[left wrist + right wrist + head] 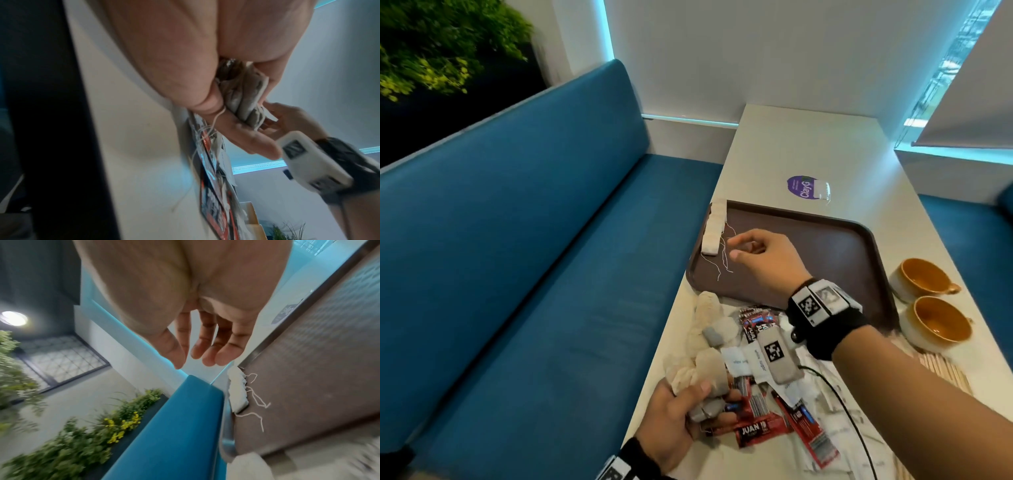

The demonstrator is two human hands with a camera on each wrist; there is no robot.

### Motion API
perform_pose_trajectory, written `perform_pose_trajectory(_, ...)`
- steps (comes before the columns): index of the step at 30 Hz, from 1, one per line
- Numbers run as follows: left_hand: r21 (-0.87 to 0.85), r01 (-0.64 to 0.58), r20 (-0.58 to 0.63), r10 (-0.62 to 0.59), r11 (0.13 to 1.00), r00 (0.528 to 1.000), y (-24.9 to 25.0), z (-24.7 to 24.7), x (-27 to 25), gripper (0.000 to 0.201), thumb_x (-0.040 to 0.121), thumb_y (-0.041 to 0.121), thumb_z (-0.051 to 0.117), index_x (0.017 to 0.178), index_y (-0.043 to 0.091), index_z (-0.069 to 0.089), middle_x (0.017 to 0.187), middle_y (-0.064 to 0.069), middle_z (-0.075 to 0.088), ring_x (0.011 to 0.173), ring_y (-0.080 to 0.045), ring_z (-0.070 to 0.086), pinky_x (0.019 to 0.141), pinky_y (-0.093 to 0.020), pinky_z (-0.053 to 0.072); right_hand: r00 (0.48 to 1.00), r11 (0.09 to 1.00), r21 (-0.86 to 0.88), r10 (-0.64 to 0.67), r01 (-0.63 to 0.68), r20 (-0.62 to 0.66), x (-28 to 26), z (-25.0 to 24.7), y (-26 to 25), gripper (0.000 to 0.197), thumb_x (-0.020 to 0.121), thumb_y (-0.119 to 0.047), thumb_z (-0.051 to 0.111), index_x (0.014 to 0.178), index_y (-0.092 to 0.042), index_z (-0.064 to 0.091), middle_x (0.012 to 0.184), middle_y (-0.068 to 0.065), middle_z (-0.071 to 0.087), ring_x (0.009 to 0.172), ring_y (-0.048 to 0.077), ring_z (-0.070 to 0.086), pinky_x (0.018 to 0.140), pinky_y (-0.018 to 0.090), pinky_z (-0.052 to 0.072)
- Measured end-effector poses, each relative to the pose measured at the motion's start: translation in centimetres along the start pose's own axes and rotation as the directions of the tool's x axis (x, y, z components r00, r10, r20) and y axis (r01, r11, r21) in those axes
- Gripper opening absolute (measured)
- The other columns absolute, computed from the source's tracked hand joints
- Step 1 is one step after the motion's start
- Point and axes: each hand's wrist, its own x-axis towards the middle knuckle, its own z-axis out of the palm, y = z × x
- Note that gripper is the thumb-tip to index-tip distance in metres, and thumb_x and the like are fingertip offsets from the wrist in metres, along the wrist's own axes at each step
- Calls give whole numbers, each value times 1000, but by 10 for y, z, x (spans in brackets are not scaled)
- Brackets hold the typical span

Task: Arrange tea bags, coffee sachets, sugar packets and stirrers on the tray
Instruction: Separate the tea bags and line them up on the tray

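Observation:
A brown tray (825, 246) lies on the white table, with a row of tea bags (714, 228) along its left edge and their strings trailing inward. My right hand (734, 248) hovers over the tray just right of that row. In the right wrist view this hand (191, 363) has relaxed fingers and holds nothing, above the tea bags (236, 389). My left hand (709, 397) grips a bunch of tea bags (705, 370) at the table's near left edge; these bags (242, 97) are also seen in the left wrist view. Red coffee sachets (756, 428) and white sugar packets (739, 363) lie in a heap before the tray. Wooden stirrers (945, 373) lie at the right.
Two tan cups (921, 277) (938, 322) stand right of the tray. A purple sticker (803, 186) lies beyond the tray. More loose tea bags (709, 308) lie by the tray's near left corner. A blue bench (534, 274) runs along the table's left side.

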Motion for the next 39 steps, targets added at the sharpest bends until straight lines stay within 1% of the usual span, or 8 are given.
perform_pose_trajectory(6,-2,-34,-30,34,999,999,7,13,-11,45,86,10,74,125,-5,57,88,-32,71,57,-33,69,50,-37,58,995,990,131,49,-60,88,-100,5,8,20,85,-15,78,97,-29,68,87,-3,68,72,10,62,77,38,59)
perform_pose_trajectory(9,-22,-62,-57,60,998,997,7,18,-13,37,89,2,62,121,-13,54,69,-18,67,49,-24,65,49,-37,59,994,966,236,99,-105,37,-136,18,22,33,80,-26,81,101,-29,55,93,2,64,70,13,57,74,38,57)
perform_pose_trajectory(13,9,-87,-144,88,996,986,5,19,-11,26,90,6,65,114,-3,68,93,-31,70,72,-36,69,61,-41,61,989,958,258,105,-129,105,-165,27,35,26,85,-2,73,94,-17,55,99,15,64,68,17,63,66,33,59)
perform_pose_trajectory(16,46,-76,-179,83,996,980,5,17,-11,22,86,13,75,106,6,74,103,-33,71,84,-40,68,68,-43,60,984,975,185,94,-121,150,-177,32,47,26,82,0,72,85,-24,65,89,3,70,78,26,72,76,43,62)
perform_pose_trajectory(19,58,-69,-176,78,996,981,3,15,-10,44,83,20,79,117,-4,66,98,-32,71,77,-37,69,65,-41,60,981,979,172,79,-110,179,-184,34,52,24,84,-7,78,89,-30,75,86,-5,74,85,13,72,79,30,59)
perform_pose_trajectory(24,67,-57,-124,65,996,990,3,16,-13,37,85,17,79,117,4,67,100,-33,71,63,-36,71,47,-37,58,986,975,177,117,-137,118,-185,35,57,28,83,-6,80,102,-27,78,90,-6,77,90,6,72,83,25,59)
perform_pose_trajectory(34,-4,-90,-49,90,996,995,1,14,-10,38,75,0,78,113,3,71,112,-36,68,98,-52,68,71,-53,61,989,942,311,90,-122,113,-183,36,58,43,82,2,78,108,-32,78,100,-9,74,89,10,72,74,26,60)
perform_pose_trajectory(39,-34,-72,-70,70,997,995,4,17,-11,27,85,-1,74,111,4,70,106,-34,69,85,-44,72,57,-41,63,991,954,285,65,-95,114,-179,35,62,34,83,1,78,100,-28,80,97,-4,76,87,11,72,79,24,58)
